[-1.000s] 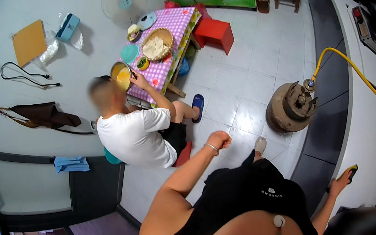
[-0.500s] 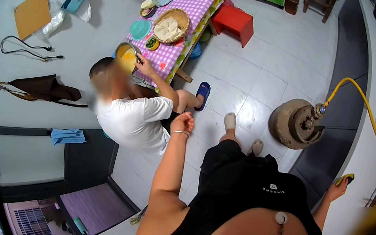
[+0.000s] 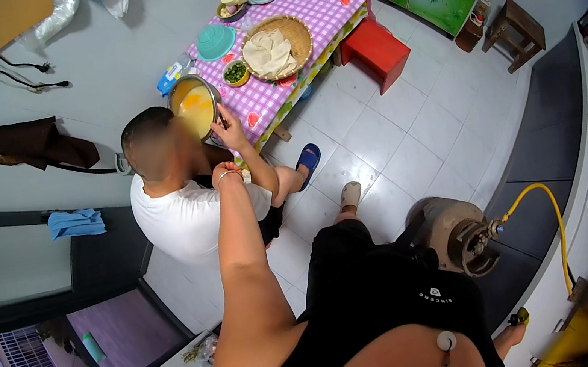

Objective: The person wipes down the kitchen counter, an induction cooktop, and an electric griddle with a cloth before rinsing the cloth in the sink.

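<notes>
Near right, at the white counter (image 3: 545,286), I have the right hand (image 3: 513,335) around a small yellow-and-dark object (image 3: 524,315); farther left, the left hand (image 3: 226,170) sits beside the seated person's forearm (image 3: 259,168), its grip unclear to me.

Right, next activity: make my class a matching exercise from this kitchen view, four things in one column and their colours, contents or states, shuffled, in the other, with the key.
Column A
1. Camera wearer's right hand
2. Gas cylinder
3. Woven basket
4. Metal bowl

Column B
a. Has a yellow hose attached
b. Contains a yellow liquid
c. Grasps a small yellow-and-black object
d. Has pale flat sheets lying in it

Right pairs: 1-c, 2-a, 3-d, 4-b.
</notes>
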A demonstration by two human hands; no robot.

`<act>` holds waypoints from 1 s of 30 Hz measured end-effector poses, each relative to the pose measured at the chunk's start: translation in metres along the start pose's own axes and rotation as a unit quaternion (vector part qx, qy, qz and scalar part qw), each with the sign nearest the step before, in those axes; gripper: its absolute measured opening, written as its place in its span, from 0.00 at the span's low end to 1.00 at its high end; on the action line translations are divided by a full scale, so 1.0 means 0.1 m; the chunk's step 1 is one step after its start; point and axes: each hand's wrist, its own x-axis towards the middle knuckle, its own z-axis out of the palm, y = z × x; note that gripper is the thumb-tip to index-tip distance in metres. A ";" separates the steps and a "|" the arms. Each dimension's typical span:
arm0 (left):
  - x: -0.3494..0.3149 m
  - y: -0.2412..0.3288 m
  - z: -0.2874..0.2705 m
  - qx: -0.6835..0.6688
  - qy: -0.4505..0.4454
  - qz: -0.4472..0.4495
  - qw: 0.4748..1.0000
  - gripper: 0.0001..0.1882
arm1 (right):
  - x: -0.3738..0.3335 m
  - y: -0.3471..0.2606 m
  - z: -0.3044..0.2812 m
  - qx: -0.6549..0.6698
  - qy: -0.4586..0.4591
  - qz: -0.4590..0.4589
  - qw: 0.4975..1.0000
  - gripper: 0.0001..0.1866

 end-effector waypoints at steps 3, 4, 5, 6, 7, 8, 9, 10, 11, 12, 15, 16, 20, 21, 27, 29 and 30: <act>0.36 0.05 0.05 -0.008 0.033 0.008 0.999 0.05 | -0.22 -0.30 0.17 0.009 0.025 0.001 1.000 0.18; 0.49 0.03 0.04 -0.011 0.042 0.004 0.999 0.05 | -0.29 -0.41 0.18 0.010 0.036 0.000 0.999 0.18; 0.57 0.04 0.06 -0.011 0.046 0.002 0.999 0.05 | -0.36 -0.48 0.23 0.013 0.045 0.000 0.999 0.18; 0.63 0.05 0.05 -0.010 0.054 0.002 0.998 0.05 | -0.42 -0.55 0.28 0.014 0.050 -0.003 0.999 0.18; 0.70 0.05 0.05 -0.009 0.057 -0.001 0.998 0.05 | -0.47 -0.61 0.30 0.016 0.056 -0.003 0.998 0.18; 0.76 0.03 0.05 -0.011 0.063 -0.001 0.998 0.04 | -0.49 -0.68 0.31 0.016 0.063 -0.006 0.998 0.18; 0.80 0.06 0.08 -0.011 0.066 0.001 0.998 0.04 | -0.53 -0.70 0.35 0.017 0.066 -0.003 0.998 0.18; 0.84 0.07 0.10 -0.009 0.069 0.003 0.998 0.04 | -0.56 -0.73 0.40 0.018 0.073 -0.004 0.997 0.18; 0.87 0.07 0.11 -0.008 0.070 0.003 0.997 0.04 | -0.56 -0.78 0.43 0.018 0.075 -0.002 0.997 0.18; 0.89 0.06 0.12 -0.009 0.075 0.005 0.997 0.04 | -0.56 -0.82 0.47 0.016 0.076 -0.005 0.997 0.17; 0.91 0.05 0.09 -0.005 0.087 0.012 0.996 0.04 | -0.53 -0.95 0.61 0.019 0.088 -0.010 0.996 0.17; 0.92 0.06 0.13 -0.005 0.087 0.018 0.996 0.04 | -0.51 -0.95 0.70 0.023 0.091 -0.008 0.996 0.17; 0.67 0.09 0.25 -0.001 0.087 0.034 0.996 0.04 | -0.36 -1.06 0.97 0.032 0.103 0.003 0.994 0.17; 0.62 0.06 0.29 0.004 0.084 0.037 0.996 0.04 | -0.23 -1.03 1.03 0.030 0.107 0.006 0.994 0.17; -0.09 0.16 0.50 0.009 0.078 0.083 0.993 0.04 | 0.48 -0.95 1.67 0.053 0.116 0.035 0.991 0.17; -0.37 0.14 0.57 0.015 0.074 0.096 0.992 0.05 | 0.72 -0.96 1.86 0.062 0.124 0.041 0.989 0.17; -0.47 0.09 0.68 0.020 0.067 0.099 0.993 0.05 | 0.86 -0.95 1.88 0.068 0.135 0.046 0.987 0.17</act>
